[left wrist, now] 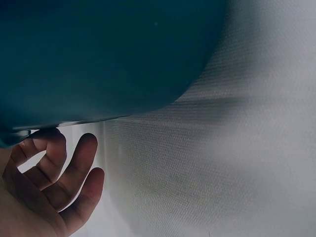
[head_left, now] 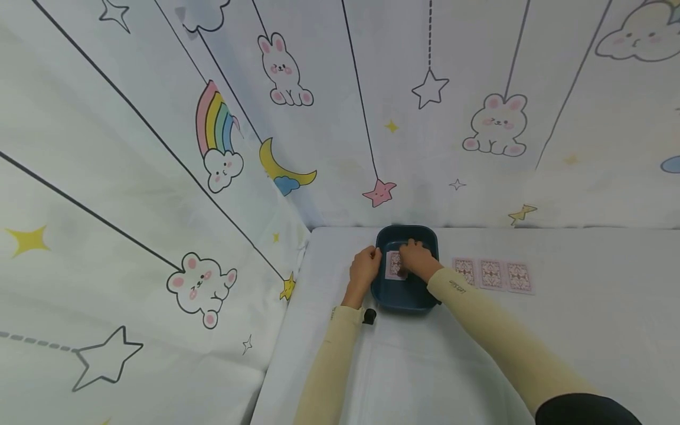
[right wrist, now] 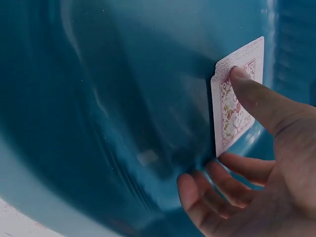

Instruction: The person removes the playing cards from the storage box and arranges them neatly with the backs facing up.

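A dark teal plastic basin (head_left: 404,298) stands on the white-covered table. At its left side my left hand (head_left: 365,268) grips the rim; in the left wrist view the index finger curls up against the rim, the other fingers (left wrist: 85,150) are bent loosely below, and the thumb is hidden. Inside the basin my right hand (head_left: 418,260) pinches pink-patterned playing cards (head_left: 394,265), backs showing. The right wrist view has the thumb on the patterned back of the cards (right wrist: 232,111), with fingertips at their lower edge. A doubled corner shows more than one card there.
Three playing cards lie in a row right of the basin: one (head_left: 464,268) partly behind the right forearm, a middle one (head_left: 491,274) and a far right one (head_left: 519,277). A small black object (head_left: 370,316) is by the left wrist. A cartoon-printed cloth wall (head_left: 340,147) rises behind the table.
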Motion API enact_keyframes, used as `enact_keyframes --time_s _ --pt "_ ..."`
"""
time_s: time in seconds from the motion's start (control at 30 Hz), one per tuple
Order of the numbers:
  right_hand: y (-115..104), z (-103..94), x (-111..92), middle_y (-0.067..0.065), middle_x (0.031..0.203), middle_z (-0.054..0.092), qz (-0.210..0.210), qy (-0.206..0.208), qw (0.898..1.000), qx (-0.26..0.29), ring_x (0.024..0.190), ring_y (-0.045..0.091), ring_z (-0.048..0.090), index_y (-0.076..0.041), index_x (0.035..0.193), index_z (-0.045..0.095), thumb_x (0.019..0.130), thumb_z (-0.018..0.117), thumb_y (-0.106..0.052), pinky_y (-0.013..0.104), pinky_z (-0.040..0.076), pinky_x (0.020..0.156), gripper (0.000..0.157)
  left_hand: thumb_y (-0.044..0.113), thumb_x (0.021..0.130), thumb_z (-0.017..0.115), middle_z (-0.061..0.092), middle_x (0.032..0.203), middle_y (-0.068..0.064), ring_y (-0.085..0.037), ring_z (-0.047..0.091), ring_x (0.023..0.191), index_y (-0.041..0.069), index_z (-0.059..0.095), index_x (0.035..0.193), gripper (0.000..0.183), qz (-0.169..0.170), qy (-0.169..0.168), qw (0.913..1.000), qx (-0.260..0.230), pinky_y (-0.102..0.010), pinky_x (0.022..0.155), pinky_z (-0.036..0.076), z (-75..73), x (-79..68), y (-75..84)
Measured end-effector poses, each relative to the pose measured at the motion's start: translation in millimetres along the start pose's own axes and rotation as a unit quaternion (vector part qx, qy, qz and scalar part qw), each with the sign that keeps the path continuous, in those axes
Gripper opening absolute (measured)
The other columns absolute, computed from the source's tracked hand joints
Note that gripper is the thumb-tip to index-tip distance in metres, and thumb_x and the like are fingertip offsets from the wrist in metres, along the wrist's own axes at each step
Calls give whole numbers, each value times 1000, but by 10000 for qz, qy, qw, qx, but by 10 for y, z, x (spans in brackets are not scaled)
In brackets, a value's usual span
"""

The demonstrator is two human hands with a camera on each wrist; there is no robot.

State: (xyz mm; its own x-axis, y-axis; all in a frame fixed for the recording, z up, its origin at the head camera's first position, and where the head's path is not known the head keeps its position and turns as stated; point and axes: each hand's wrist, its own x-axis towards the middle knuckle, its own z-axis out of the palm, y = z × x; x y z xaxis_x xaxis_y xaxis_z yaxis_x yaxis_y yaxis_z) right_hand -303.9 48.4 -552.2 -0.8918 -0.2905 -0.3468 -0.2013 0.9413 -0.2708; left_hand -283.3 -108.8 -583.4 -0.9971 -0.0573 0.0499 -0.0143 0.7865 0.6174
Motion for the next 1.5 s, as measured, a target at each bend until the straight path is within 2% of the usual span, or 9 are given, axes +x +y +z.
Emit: enact_keyframes --time_s 0.13,0.27,0.4,0.5,0.6,0.67,0.8,1.03,1.5 --pt "31 11 13 37 138 44 61 48 10000 32 128 53 46 12 140 42 85 80 -24 62 45 100 76 34 105 48 38 63 2 -14 39 53 16 44 71 38 -6 -22 10000 -38 -28 50 28 18 -1 -5" --pt "106 12 57 38 137 45 144 127 9983 554 128 52 47 13 146 26 90 73 -19 60 44 102 80 34 105 48 38 63 2 -14 40 53 16 44 72 38 -32 -51 10000 -54 -28 50 28 26 -2 2" --pt "191 -41 90 34 125 56 123 -18 9900 1403 105 38 61 14 150 9 96 57 -9 49 49 92 76 35 105 47 38 63 1 -15 40 54 16 44 72 38 -76 -76 9999 -17 -28 51 28 21 -4 13" --pt "258 -72 74 28 112 60 -102 -48 9831 1825 87 28 58 14 145 18 97 51 -5 42 49 79 62 35 105 47 38 63 1 -15 39 54 16 45 72 38 -84 -72 9999 -6 -28 51 28 20 -3 14" --pt "326 -75 28 23 106 59 -423 60 9765 2111 85 25 58 9 128 35 98 52 -5 38 49 76 37 34 105 47 38 64 1 -15 40 54 16 45 72 38 -67 -45 10000 -8 -28 51 28 23 -7 15" --pt "355 -83 -7 20 101 60 -548 115 9718 2292 82 24 59 3 118 40 98 55 -5 35 49 72 27 33 105 48 39 63 1 -15 40 54 15 45 73 38 -63 -26 10000 -22 -28 51 28 23 -10 16" --pt "387 -114 -66 17 96 59 -662 221 9668 2457 78 23 57 1 117 44 98 58 -8 32 46 68 25 33 105 48 40 64 1 -15 41 55 15 46 73 37 -95 -16 9999 -109 -29 51 29 17 -11 24" --pt "434 -123 -117 17 98 64 -757 436 9594 2681 79 22 59 0 124 48 100 59 -13 30 48 68 29 34 106 47 42 66 1 -15 44 58 15 49 76 35 -199 -93 9997 -99 -28 53 30 21 5 19" --pt "704 -152 -312 17 97 65 -927 802 9443 3054 72 19 56 1 131 47 102 56 -14 30 47 65 34 35 106 47 43 68 1 -15 43 59 16 48 76 35 -203 -89 9997 -39 -28 54 30 -7 1 24"
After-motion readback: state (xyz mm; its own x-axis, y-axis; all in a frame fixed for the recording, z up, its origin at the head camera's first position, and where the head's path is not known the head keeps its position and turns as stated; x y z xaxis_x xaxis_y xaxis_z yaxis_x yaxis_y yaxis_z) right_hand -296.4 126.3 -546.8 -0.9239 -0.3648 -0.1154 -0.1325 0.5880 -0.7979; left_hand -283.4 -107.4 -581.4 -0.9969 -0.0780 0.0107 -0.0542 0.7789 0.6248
